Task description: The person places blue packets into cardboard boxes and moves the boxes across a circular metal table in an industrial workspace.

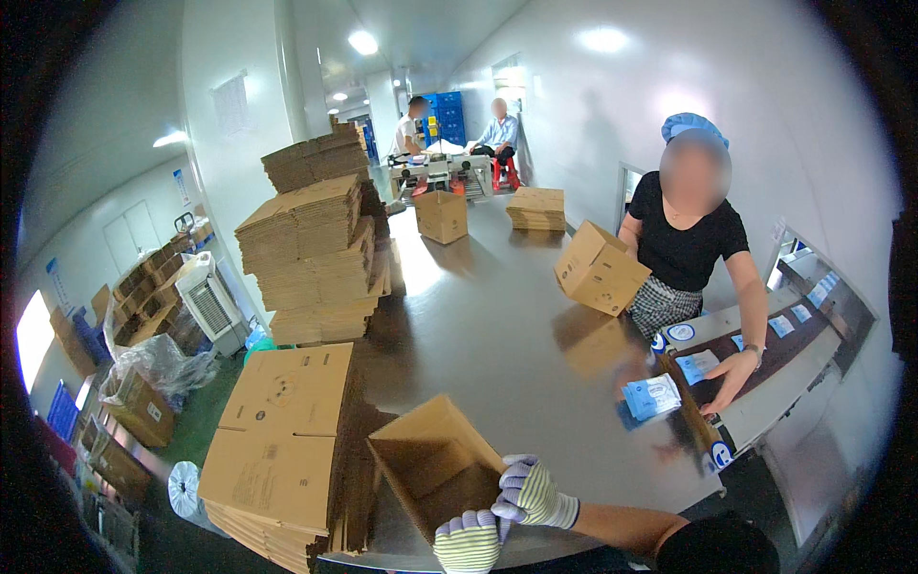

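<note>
In front of me an open cardboard box [442, 426] tilts on the metal table, its hollow inside facing up toward me. My right hand [535, 493], in a striped knit glove with purple fingers, is closed at the box's right edge. Close beside it, my left hand [467, 542] in a matching glove has its fingers curled over the near edge of the box. Whatever lies under the curled fingers is hidden. Just left of the box rises a stack of flattened cartons [277, 478].
Taller carton stacks [306, 253] stand farther left. Across the metal table [459, 325], a co-worker [693, 225] holds a tilted box [601, 271] and reaches toward a conveyor [779, 359] carrying blue-white packets. Several packets [652, 396] lie at the table's right edge. Another box [441, 217] stands farther back.
</note>
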`<state>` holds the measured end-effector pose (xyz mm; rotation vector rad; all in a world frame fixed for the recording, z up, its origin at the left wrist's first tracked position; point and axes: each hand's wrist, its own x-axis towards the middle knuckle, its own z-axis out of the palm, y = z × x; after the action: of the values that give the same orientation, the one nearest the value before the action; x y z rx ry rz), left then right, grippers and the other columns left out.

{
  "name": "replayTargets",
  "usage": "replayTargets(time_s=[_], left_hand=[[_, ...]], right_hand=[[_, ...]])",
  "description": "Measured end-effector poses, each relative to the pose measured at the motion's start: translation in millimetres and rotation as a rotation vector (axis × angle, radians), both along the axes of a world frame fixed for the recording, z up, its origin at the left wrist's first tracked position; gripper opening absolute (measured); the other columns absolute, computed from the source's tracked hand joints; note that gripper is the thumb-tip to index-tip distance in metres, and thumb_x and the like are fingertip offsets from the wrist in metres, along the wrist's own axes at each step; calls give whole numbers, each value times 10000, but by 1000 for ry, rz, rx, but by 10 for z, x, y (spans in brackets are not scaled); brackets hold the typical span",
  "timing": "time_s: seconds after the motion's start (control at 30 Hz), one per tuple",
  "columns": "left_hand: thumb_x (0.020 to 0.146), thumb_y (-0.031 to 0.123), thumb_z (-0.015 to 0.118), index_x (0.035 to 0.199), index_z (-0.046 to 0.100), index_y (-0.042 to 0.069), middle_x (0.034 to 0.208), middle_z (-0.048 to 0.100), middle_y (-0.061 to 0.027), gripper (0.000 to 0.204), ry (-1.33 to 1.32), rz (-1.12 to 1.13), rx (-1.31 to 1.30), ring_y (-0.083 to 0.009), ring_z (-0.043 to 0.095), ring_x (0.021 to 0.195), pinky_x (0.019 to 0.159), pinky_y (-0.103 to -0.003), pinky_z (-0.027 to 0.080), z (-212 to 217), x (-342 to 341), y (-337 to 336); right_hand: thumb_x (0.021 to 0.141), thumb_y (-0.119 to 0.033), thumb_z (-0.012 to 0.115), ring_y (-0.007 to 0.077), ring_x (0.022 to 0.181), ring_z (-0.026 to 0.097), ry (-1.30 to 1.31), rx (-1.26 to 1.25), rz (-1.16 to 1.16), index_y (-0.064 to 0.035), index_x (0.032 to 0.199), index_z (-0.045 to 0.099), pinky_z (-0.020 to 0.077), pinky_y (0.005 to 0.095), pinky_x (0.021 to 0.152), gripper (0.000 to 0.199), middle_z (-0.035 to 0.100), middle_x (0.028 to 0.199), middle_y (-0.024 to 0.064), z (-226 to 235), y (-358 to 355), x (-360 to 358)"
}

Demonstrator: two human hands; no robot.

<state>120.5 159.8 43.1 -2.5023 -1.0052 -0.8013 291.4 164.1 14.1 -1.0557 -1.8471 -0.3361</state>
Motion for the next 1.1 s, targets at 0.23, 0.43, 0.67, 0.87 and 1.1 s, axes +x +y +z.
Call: replayTargets(time_s=[0.23, 0.43, 0.67, 0.87, 1.1], left_hand=[[819, 359, 592, 703, 477, 171, 650, 457, -15, 249, -85, -10, 8, -188, 501, 602, 574, -349, 397, -17, -46, 30], [827, 385, 588, 716, 475, 166, 655, 457, -14, 270, -76, -4, 22, -189, 500, 608, 590, -345, 401, -20, -21, 19], [826, 360, 595, 717, 470, 163, 643, 454, -14, 257, -72, 4, 37, -190, 496, 587, 590, -345, 404, -8, -21, 17], [831, 356, 586, 712, 467, 161, 643, 455, -16, 258, -80, -2, 41, -191, 499, 592, 595, -345, 406, -13, -4, 19], [832, 363, 586, 709, 465, 161, 643, 456, -18, 265, -53, 6, 20, -193, 502, 595, 597, -345, 407, -17, -29, 21]], right_hand=[[646, -293, 689, 215, 645, 544, 40, 8, 9, -123, 494, 508, 482, 429, 824, 292, 509, 580, 14, -10, 34, -83], [651, -277, 704, 230, 675, 561, 61, -4, -10, -110, 521, 536, 481, 450, 843, 270, 546, 611, 35, -52, 14, -80], [654, -261, 719, 226, 675, 557, 93, 6, 20, -111, 528, 536, 483, 447, 844, 268, 548, 623, 33, -4, 17, -88], [652, -253, 720, 226, 674, 551, 108, -3, 11, -112, 533, 542, 484, 445, 847, 256, 548, 627, 32, -39, 8, -85], [658, -246, 724, 231, 692, 576, 90, -3, 17, -96, 571, 563, 490, 462, 838, 237, 584, 641, 47, -48, 20, -88]])
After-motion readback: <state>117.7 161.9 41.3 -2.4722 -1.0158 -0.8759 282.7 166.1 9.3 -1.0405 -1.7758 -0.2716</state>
